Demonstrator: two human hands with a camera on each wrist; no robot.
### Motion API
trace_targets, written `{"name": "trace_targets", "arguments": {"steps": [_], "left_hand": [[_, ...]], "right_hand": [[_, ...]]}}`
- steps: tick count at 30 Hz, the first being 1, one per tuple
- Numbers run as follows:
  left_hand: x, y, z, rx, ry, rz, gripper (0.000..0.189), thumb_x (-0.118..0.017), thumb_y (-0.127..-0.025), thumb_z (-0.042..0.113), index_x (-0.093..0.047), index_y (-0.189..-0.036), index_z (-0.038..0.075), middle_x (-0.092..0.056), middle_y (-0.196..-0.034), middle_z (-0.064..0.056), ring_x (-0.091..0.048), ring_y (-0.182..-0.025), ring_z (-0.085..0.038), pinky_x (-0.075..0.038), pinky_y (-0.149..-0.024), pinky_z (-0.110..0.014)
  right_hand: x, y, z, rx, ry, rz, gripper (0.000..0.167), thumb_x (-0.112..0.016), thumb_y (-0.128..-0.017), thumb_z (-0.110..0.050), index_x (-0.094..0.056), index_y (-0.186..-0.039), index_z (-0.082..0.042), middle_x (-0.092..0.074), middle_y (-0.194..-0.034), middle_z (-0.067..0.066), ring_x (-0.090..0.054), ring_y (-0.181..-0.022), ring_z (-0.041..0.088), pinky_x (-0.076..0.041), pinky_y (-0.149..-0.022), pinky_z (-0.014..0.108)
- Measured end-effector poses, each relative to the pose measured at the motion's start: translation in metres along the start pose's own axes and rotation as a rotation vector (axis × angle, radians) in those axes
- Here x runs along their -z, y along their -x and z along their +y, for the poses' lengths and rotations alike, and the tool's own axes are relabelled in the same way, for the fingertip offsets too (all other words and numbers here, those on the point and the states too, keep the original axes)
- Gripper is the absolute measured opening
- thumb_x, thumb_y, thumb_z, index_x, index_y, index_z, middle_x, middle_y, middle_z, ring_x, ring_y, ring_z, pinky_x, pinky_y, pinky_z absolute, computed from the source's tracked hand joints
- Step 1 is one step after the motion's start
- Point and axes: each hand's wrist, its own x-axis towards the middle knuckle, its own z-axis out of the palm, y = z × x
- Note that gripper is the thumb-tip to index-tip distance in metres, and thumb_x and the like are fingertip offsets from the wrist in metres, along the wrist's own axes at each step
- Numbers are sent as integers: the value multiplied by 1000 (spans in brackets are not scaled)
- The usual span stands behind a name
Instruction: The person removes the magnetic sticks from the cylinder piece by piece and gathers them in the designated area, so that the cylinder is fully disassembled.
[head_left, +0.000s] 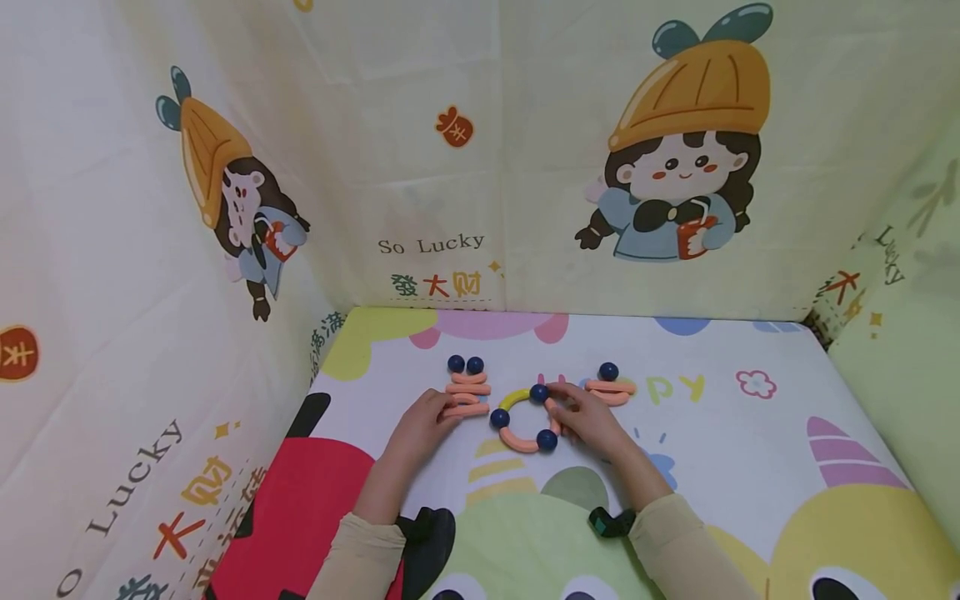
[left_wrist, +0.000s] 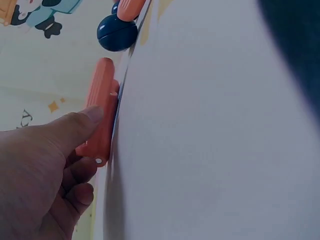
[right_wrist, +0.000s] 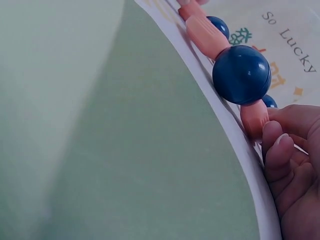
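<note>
A ring on the table joins three dark blue balls point(head_left: 547, 440) with a yellow curved rod point(head_left: 514, 398) and pink curved rods point(head_left: 519, 442). My right hand point(head_left: 588, 417) is at the ring's right side, its fingers pinching the pink rod point(right_wrist: 254, 120) there beside a blue ball point(right_wrist: 242, 74). To the left of the ring, my left hand point(head_left: 426, 423) pinches a pink rod point(left_wrist: 100, 115), thumb on top. That rod is the nearest of several pink rods point(head_left: 468, 389) lying in a stack, with part of it hidden by the fingers.
Two loose blue balls point(head_left: 456, 363) sit behind the left rods. At the right, another blue ball point(head_left: 608, 371) lies behind two pink rods point(head_left: 609, 392). The table point(head_left: 712, 450) has a cartoon-printed cover; printed cloth walls point(head_left: 540, 167) enclose its back and sides.
</note>
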Motion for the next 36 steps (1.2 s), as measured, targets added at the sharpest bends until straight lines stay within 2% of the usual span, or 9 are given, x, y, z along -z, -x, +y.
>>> {"name": "trace_targets", "arguments": {"steps": [4,9,14,18,21,23,28,32,36], "left_hand": [[0,-1,0,16,4,-11,34,-69,-92,35,-66,-121,18,-58,-100,4,-58,-94,-13,-52,-87,-36],[-1,0,-2,41,-2,-4,32,-69,-92,35,-67,-121,20,-57,-107,2,-57,-96,-13,-52,-88,-35],[-2,-1,-3,34,-37,23,34,-71,-92,33,-68,-123,20,-58,-112,-1,-57,-98,-16,-53,-86,-36],[-5,-1,-1,-64,-104,112,33,-75,-89,28,-69,-121,22,-59,-112,-3,-58,-100,-20,-53,-85,-38],[-11,0,4,-174,-110,186,28,-78,-87,25,-69,-113,21,-61,-110,-3,-59,-101,-21,-53,-86,-38],[-16,0,9,-211,-100,199,23,-77,-87,26,-68,-108,22,-61,-110,-1,-59,-102,-20,-53,-88,-36],[-27,1,28,-199,-1,115,19,-71,-92,30,-68,-110,23,-59,-118,4,-62,-106,-11,-52,-93,-34],[-35,2,40,-211,75,47,23,-66,-95,33,-66,-117,25,-59,-124,4,-58,-116,-14,-50,-98,-41],[-44,2,44,-227,77,16,26,-63,-97,35,-66,-121,25,-59,-128,5,-54,-122,-16,-47,-102,-41]], "right_hand": [[1,0,0,-6,-20,-1,43,-67,-94,-34,-56,-136,-38,-63,-83,7,-56,-58,22,-49,-55,31],[0,0,-1,-9,-30,2,43,-67,-95,-32,-56,-136,-37,-62,-82,8,-55,-57,22,-48,-54,31],[0,-1,-2,-16,-17,3,43,-67,-95,-31,-56,-135,-39,-61,-81,8,-54,-55,22,-48,-54,31],[0,-2,0,7,13,0,44,-66,-95,-32,-55,-137,-39,-62,-82,9,-56,-56,22,-49,-54,30],[0,-2,0,44,57,5,45,-66,-95,-34,-54,-138,-37,-65,-94,6,-56,-64,21,-49,-58,30],[0,-2,1,67,86,9,46,-66,-95,-34,-54,-139,-35,-65,-103,4,-55,-71,20,-48,-62,30],[0,-1,0,70,99,7,47,-66,-95,-32,-53,-140,-34,-65,-103,3,-57,-70,20,-49,-61,30],[0,0,-3,57,105,14,46,-66,-94,-31,-54,-138,-37,-65,-106,2,-57,-64,20,-48,-57,30],[-1,3,-8,45,118,13,46,-65,-95,-28,-54,-139,-36,-65,-112,3,-56,-60,19,-47,-55,30]]}}
